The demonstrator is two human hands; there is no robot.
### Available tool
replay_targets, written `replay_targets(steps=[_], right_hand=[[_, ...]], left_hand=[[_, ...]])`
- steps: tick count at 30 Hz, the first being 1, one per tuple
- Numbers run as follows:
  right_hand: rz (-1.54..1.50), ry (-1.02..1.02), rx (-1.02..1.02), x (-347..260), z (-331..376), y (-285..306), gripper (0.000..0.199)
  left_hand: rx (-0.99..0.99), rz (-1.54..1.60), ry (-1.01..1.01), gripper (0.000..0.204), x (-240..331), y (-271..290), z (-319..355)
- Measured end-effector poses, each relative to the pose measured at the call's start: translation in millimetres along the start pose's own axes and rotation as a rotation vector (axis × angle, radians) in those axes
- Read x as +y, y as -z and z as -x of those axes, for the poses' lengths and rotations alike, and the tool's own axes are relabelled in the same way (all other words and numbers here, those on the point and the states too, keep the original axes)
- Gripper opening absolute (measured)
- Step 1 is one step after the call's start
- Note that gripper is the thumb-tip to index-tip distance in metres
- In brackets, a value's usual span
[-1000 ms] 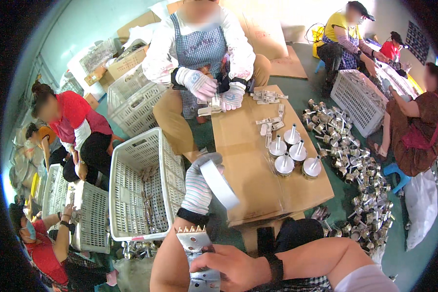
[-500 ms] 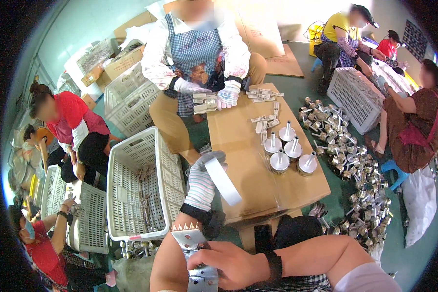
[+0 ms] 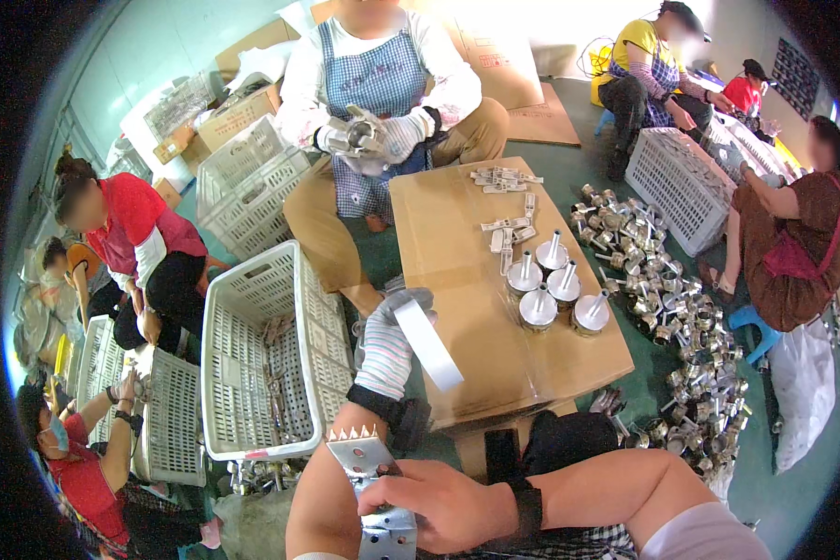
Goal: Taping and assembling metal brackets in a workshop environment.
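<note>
Toothed metal bracket [image 3: 375, 485] — right hand [image 3: 439, 504] pinches it; gloved left hand [image 3: 392, 341] clamps white strip [image 3: 429, 345] — best kept square.

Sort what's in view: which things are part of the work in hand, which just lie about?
In hand:
left hand in striped glove, holding flat white strip
right hand on toothed perforated metal plate

Lying about:
white slotted plastic crate
heap of shiny metal fittings

Brown cardboard boxes [image 3: 238, 117] stand at the far left; a flat carton [image 3: 495, 280] serves as table.
</note>
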State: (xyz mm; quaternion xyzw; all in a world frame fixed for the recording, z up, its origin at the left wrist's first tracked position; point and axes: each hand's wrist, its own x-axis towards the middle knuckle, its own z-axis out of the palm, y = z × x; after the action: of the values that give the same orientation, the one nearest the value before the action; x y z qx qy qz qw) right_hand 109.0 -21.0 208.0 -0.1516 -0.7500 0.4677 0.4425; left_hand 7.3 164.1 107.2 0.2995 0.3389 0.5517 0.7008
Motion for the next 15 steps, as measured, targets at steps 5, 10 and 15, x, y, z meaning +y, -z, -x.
replay_targets(steps=[5, 10, 15], right_hand=[[0.012, -0.007, 0.001, -0.7, 0.5, 0.6, 0.044], [0.034, -0.013, -0.01, -0.5, 1.6, 2.6, 0.045], [0.04, -0.022, -0.005, -0.8, 1.8, 3.6, 0.045]], left_hand=[[-0.02, 0.045, 0.036, 0.031, 0.0, -1.9, -1.0], [-0.035, -0.004, 0.004, 0.034, -4.9, -0.5, -4.9], [-0.043, -0.046, -0.029, 0.037, -8.9, -0.4, -7.3]])
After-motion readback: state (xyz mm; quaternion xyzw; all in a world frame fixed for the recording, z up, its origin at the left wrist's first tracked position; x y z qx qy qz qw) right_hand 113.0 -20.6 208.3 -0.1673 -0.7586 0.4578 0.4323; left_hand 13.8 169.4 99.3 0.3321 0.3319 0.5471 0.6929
